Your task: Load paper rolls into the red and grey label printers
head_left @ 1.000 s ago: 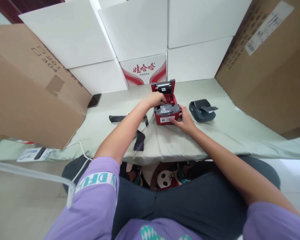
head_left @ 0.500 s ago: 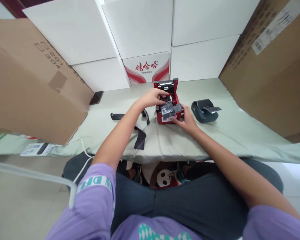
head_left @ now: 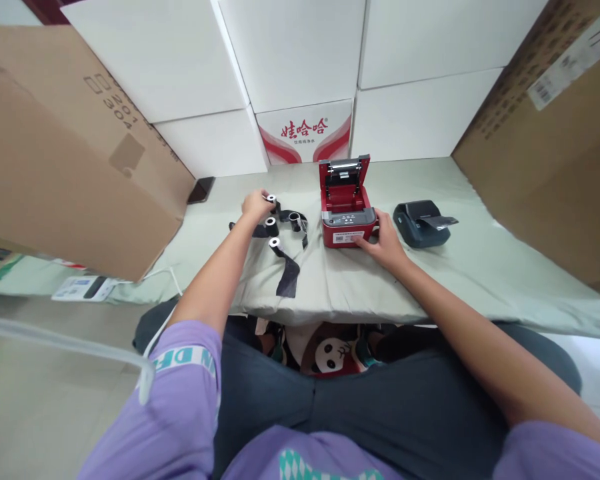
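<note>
A small red label printer (head_left: 347, 227) stands on the cloth-covered table with its lid tilted up and its bay bare. My right hand (head_left: 384, 241) grips the printer's front right corner, thumb on the front face. To the left, my left hand (head_left: 256, 205) pinches a roll of black paper (head_left: 273, 204) at the back of a group of similar rolls. Nearest the table edge, one black roll (head_left: 276, 247) trails a loose strip. Two more, a middle roll (head_left: 271, 227) and a right-hand roll (head_left: 295, 222), stand close by with white cores showing.
A dark printer (head_left: 421, 223) with a strip sticking out sits right of the red one. A phone (head_left: 201, 190) lies back left. White boxes (head_left: 305, 133) form a wall behind; cardboard cartons (head_left: 80, 147) flank both sides. A white cable (head_left: 173, 275) hangs near the front left edge.
My left hand has lifted the black roll out of the red printer and carried it left to the other rolls. My right hand stays on the printer. The view has shifted slightly.
</note>
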Tool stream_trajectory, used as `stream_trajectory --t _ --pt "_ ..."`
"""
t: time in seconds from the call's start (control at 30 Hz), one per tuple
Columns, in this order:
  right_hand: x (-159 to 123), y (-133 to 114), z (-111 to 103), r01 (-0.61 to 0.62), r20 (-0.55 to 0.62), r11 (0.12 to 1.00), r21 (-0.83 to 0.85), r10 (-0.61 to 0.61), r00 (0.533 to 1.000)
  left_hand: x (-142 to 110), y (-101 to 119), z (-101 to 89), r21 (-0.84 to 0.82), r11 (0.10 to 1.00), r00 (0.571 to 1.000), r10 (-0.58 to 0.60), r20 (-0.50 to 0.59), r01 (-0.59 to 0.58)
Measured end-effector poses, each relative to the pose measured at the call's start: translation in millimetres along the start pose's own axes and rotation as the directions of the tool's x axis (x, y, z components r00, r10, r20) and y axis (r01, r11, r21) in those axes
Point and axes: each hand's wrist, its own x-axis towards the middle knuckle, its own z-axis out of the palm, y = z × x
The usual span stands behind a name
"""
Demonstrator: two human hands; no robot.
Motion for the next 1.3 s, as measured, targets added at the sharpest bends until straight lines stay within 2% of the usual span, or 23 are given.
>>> stream_trajectory --t 0.1,0.17,0.23,0.3,0.37,0.4,0.47,0.57,0.67,0.73,0.77,0.83,0.93,1.0,1.1,1.2,1.3 --pt "0.1 -0.6 -0.4 0.006 -0.011 1.000 -0.011 -0.006 1.000 -4.2 -2.3 1.0 0.037 0.998 0.997 -0.058 0.041 0.057" --pt "0.3 -0.9 -0.6 0.003 -0.010 1.000 -0.010 -0.003 1.000 -10.2 -1.3 -7.4 0.025 0.997 0.997 -0.071 0.034 0.070" --pt "0.5 -1.0 -0.7 -0.003 -0.005 1.000 -0.008 0.003 1.000 -25.2 -0.5 -20.9 -0.039 0.999 0.998 -0.040 -0.058 0.038" --pt "0.8 -0.5 -0.4 -0.005 -0.003 1.000 -0.006 0.005 1.000 -52.0 -2.4 -33.9 -0.128 0.991 0.980 0.022 -0.198 -0.048" --pt "0.9 0.5 0.2 -0.001 -0.005 1.000 -0.003 0.001 1.000 -86.5 -7.7 -41.4 -0.185 0.975 0.968 0.082 -0.235 -0.127" --pt "0.9 0.9 0.5 0.001 -0.008 1.000 -0.001 -0.001 1.000 -103.8 -10.9 -42.4 -0.194 0.972 0.977 0.090 -0.195 -0.128" --pt "0.8 1.3 1.2 0.003 -0.012 1.000 0.000 -0.003 1.000 -132.3 -16.3 -40.1 -0.196 0.970 0.990 0.136 -0.035 -0.141" --pt "0.5 0.1 1.8 -0.004 -0.010 1.000 -0.006 0.004 1.000 -151.1 -16.8 -33.6 -0.131 0.984 0.982 0.137 0.131 -0.120" --pt "0.4 -1.8 1.7 -0.013 0.004 1.000 -0.008 0.013 1.000 -149.0 -9.2 -33.9 0.015 0.992 0.971 0.117 0.210 -0.123" --pt "0.3 -2.7 1.4 -0.013 0.008 1.000 -0.011 0.013 1.000 -145.2 -2.3 -38.8 0.035 0.987 0.966 0.144 0.215 -0.155" --pt "0.3 -2.9 1.1 -0.009 0.008 1.000 -0.016 0.009 1.000 -143.8 2.0 -41.9 -0.014 0.986 0.966 0.168 0.196 -0.168" --pt "0.1 -3.2 0.6 -0.002 0.006 1.000 -0.025 0.003 1.000 -140.7 13.7 -47.4 -0.215 0.958 0.964 0.221 0.147 -0.187" --pt "-0.1 -3.1 -0.2 0.009 0.007 0.999 -0.036 -0.008 1.000 -129.2 43.0 -47.4 -0.531 0.820 0.946 0.309 0.097 -0.214" --pt "-0.1 -2.6 -0.2 0.018 0.001 0.999 -0.039 -0.018 1.000 -113.5 68.1 -38.0 -0.632 0.731 0.918 0.390 0.074 -0.259" --pt "-0.1 -1.3 0.4 0.024 0.001 0.999 -0.029 -0.024 1.000 -83.9 103.2 -12.0 -0.689 0.665 0.868 0.485 0.104 -0.288" --pt "-0.2 -0.2 1.1 0.018 0.014 1.000 -0.012 -0.017 1.000 -61.1 125.7 14.4 -0.648 0.710 0.818 0.528 0.227 -0.278" --pt "-0.3 0.4 1.6 0.004 0.004 1.000 -0.019 -0.004 1.000 -51.3 135.7 27.9 -0.480 0.781 0.777 0.566 0.275 -0.399"
